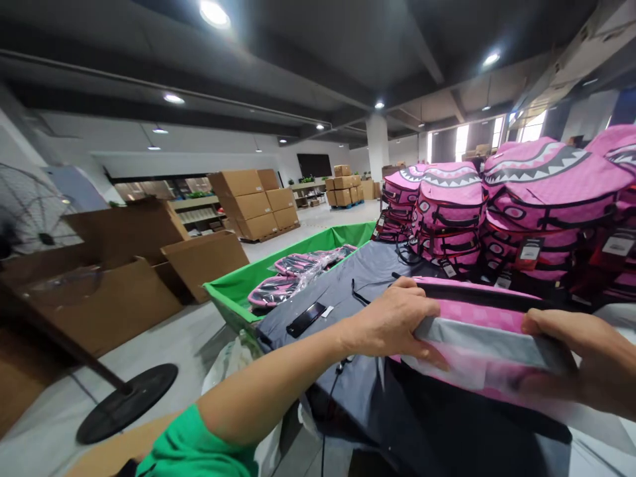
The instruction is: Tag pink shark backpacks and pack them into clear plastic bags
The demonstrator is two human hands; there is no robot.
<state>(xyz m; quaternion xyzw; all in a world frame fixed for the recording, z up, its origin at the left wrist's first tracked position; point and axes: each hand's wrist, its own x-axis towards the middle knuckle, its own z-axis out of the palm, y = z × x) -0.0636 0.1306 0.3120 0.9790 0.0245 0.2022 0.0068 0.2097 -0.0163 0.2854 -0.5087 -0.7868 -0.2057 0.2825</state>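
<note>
A pink backpack (479, 316) lies on its side at the near edge of the dark-covered table, with clear plastic film (447, 354) and a grey band along its near side. My left hand (397, 324) is closed on its left end, fingers over the top and thumb low on the near side. At the other end, my right hand (581, 348) is closed on it, thumb on top and lower fingers blurred. Behind it, stacked pink backpacks (450, 212) show zigzag teeth prints, black straps and hanging tags.
Left of the table, a green-lined bin (293, 248) holds plastic-wrapped pink backpacks (273, 291). A phone (305, 319) lies on the dark cloth (362, 265). Cardboard boxes (253, 202) and a fan's round base (128, 403) stand on the floor at left.
</note>
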